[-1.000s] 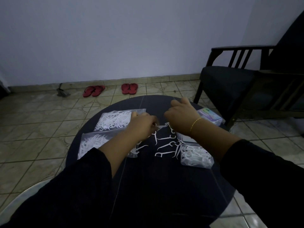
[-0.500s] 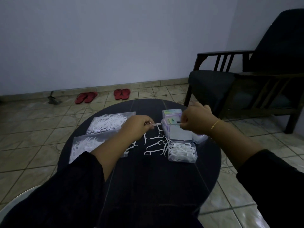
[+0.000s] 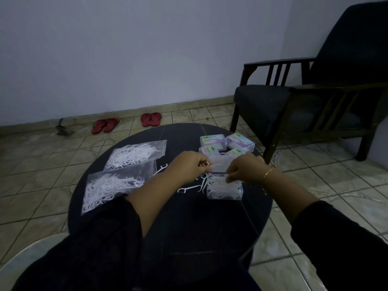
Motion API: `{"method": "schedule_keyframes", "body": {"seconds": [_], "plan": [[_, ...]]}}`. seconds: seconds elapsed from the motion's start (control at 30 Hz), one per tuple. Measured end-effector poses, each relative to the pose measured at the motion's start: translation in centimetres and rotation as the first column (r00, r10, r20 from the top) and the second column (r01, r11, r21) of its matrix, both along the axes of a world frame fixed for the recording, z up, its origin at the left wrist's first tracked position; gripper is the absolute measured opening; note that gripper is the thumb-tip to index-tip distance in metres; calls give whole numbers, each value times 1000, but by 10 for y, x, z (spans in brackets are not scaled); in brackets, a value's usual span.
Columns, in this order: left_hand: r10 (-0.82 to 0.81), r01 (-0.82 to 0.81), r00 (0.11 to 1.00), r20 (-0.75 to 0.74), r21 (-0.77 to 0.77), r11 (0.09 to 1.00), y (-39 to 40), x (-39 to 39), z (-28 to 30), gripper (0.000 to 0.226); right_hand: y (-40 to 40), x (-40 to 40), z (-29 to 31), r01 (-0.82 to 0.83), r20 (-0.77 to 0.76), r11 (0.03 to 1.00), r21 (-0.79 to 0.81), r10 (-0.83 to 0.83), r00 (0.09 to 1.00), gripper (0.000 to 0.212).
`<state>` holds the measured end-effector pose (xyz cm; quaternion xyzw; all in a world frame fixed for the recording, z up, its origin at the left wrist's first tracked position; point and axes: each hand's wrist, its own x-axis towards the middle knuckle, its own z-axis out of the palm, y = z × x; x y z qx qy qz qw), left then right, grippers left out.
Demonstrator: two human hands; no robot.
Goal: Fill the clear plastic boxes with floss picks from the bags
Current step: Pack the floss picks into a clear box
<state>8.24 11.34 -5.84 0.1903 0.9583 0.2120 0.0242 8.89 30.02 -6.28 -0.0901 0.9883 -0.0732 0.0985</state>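
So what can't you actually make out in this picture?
- Head view, left hand: its knuckles hide how many floss picks it pinches.
- Right hand: fingertips are hidden over the open box; hold unclear.
- Closed boxes: labels too small and dim.
- Loose picks: partly behind the left forearm.

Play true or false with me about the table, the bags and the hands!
1. Two bags of floss picks lie on the table. True.
2. The open box is empty. False: it holds picks.
3. The left hand pinches a pick. True.
4. The right hand rests flat on the bags. False: it is at the open box.
5. Blue slippers sit by the wall. False: the slippers are red.
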Motion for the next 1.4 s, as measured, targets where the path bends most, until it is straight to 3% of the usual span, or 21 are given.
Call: {"method": "schedule_keyframes", "body": {"seconds": [0.07, 0.4, 0.67, 0.87, 1.07, 1.2, 1.4], "plan": [[-30, 30, 1000, 5, -29, 999, 8, 0, -1, 28, 6, 1, 0, 35, 5, 996, -77, -35, 999, 25], [-96, 98, 995, 23, -104, 990, 34, -6, -28, 32, 28, 12, -2, 143, 93, 976, -163, -129, 987, 7], [-120, 119, 984, -132, -14, 993, 16, -1, -40, 40, 29, 18, -10, 188, 105, 949, -251, -167, 980, 12], [-159, 146, 978, -135, -97, 984, 15, 5, -53, 38, 27, 13, -14, 227, 5, 939, -258, -234, 972, 25], [-62, 83, 978, -199, 101, 991, 11, 11, -53, 30, 20, 12, -10, 127, -146, 979, -160, -151, 978, 27], [107, -76, 984, -140, 210, 975, 3, 14, -52, 24, 9, 13, -10, 26, -86, 998, -63, -31, 996, 27], [61, -47, 993, -105, 129, 991, 2, 18, -54, 44, 20, 17, -15, 152, -38, 926, -346, -176, 984, 23]]}}
